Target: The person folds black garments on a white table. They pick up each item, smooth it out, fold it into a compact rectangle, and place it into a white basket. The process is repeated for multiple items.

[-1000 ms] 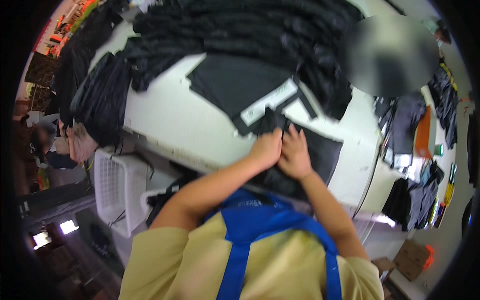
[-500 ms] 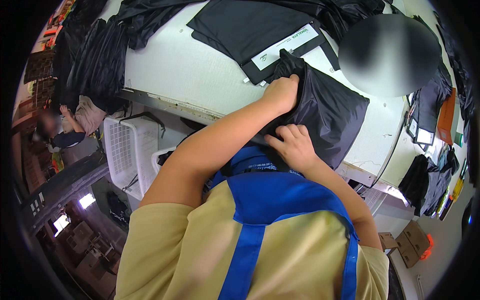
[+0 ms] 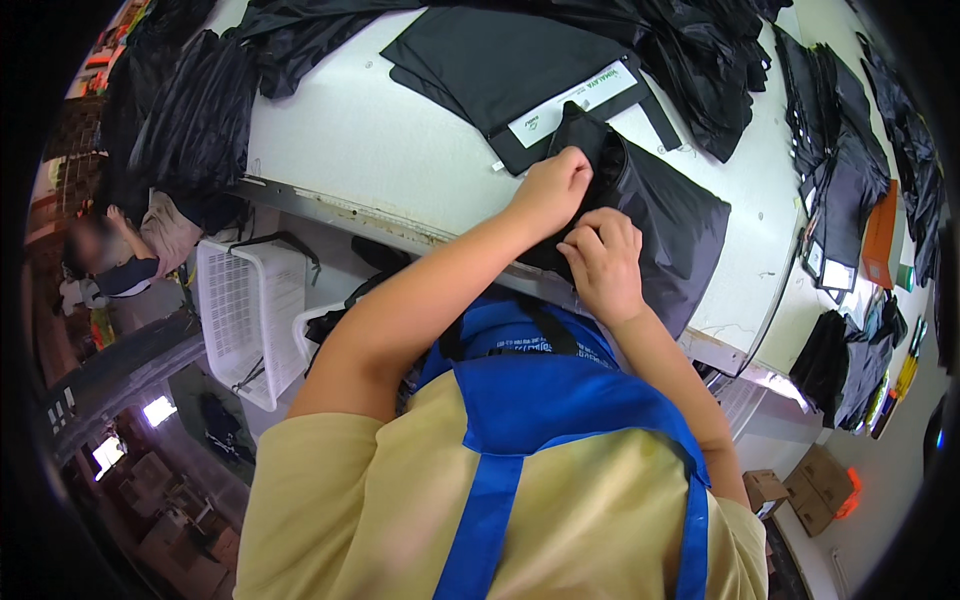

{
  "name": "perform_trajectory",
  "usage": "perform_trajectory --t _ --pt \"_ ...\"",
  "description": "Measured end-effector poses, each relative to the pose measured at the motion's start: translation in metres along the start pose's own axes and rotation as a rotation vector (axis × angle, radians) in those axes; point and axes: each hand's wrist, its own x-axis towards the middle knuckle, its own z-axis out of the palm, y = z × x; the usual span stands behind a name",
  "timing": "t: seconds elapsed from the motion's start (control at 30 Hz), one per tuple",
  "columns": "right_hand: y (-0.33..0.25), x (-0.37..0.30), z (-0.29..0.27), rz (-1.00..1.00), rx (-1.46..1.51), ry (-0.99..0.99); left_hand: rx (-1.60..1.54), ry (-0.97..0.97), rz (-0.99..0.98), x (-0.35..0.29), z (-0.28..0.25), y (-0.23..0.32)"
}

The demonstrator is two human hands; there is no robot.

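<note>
A bulky piece of shiny black fabric [image 3: 675, 225], bag-like in shape, lies on the near part of the white table [image 3: 335, 150]. My left hand [image 3: 553, 188] is closed, its fingers pinching the fabric's gathered left edge near a raised fold. Lower and to the right, my right hand [image 3: 606, 262] presses its bent fingers together on the same edge. Between the two hands the fabric's edge is bunched, and the exact grip of the fingertips is partly hidden. Just beyond lies a flat stack of black cloth pieces [image 3: 500, 55] with a white printed label strip [image 3: 575, 105].
More black cloth [image 3: 690, 60] is heaped along the table's far side, with another pile [image 3: 200, 110] at the left. A white plastic basket [image 3: 235, 320] stands below the left table edge. At the far left sits another person [image 3: 135, 245]. Cardboard boxes [image 3: 815, 490] are at lower right.
My right hand has moved up and slightly right along the fabric's edge; my left has shifted slightly left. A blurred round patch at the upper right is gone, showing black cloth there.
</note>
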Motion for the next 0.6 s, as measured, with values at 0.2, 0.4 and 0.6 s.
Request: perform_trajectory --t 0.2,0.4,0.6 --pt "-0.010 0.004 -0.007 0.056 0.166 -0.181 0.272 -0.002 0.085 -0.098 -0.045 0.042" --pt "-0.009 0.011 -0.007 0.050 0.176 -0.238 0.319 -0.050 0.095 -0.092 -0.034 0.027" --pt "0.043 0.062 0.012 0.298 -0.319 -0.094 0.312 -0.208 -0.057 -0.096 -0.038 0.020"
